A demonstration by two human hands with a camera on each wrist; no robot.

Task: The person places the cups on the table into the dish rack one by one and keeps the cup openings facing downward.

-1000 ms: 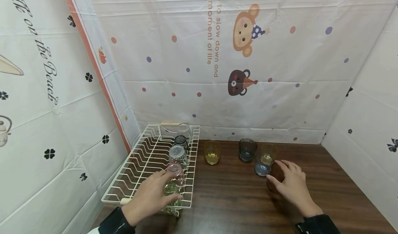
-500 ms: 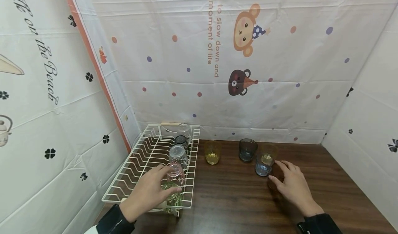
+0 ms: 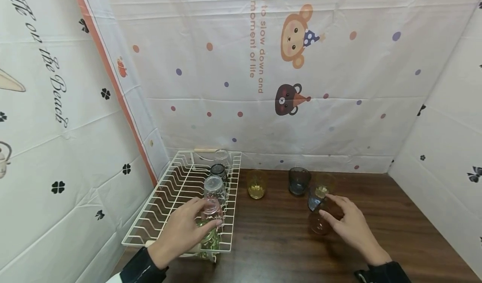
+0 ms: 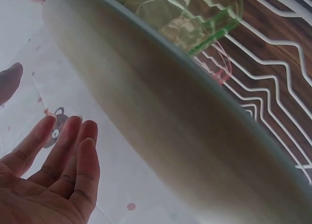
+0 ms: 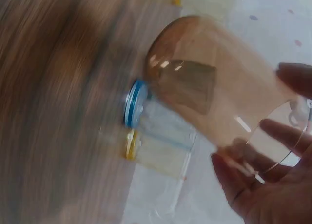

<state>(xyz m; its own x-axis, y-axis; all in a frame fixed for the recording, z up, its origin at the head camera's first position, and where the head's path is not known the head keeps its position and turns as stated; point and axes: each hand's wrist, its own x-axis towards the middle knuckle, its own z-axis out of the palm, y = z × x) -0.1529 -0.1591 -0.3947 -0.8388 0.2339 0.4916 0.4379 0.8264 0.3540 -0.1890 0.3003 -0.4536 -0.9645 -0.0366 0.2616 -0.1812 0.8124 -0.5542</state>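
Observation:
My right hand [image 3: 348, 222] pinches an amber-brown drinking glass [image 5: 234, 82] near its rim, fingers on one side and thumb on the other. In the right wrist view the glass slants, its base pointing away from the hand. Just beyond it a light blue glass [image 3: 314, 200] stands on the table, partly covered. My left hand [image 3: 182, 228] hovers at the near end of a white wire dish rack [image 3: 154, 218], fingers spread and holding nothing. Beside its fingertips are an upside-down pink glass [image 3: 213, 210] and a green glass [image 3: 211, 240] in the rack.
Farther back in the rack are a clear ribbed glass [image 3: 214, 187], a dark glass [image 3: 218, 171] and another clear glass [image 3: 223, 156]. A yellow glass [image 3: 256, 184], a grey glass [image 3: 299, 182] and a second yellow-tinted glass [image 3: 327, 180] stand near the back cloth wall [image 3: 188, 124].
The right hand has shifted left, carrying the amber-brown glass to the near side of the blue one. The left hand has barely moved, drawing back slightly from the pink glass.

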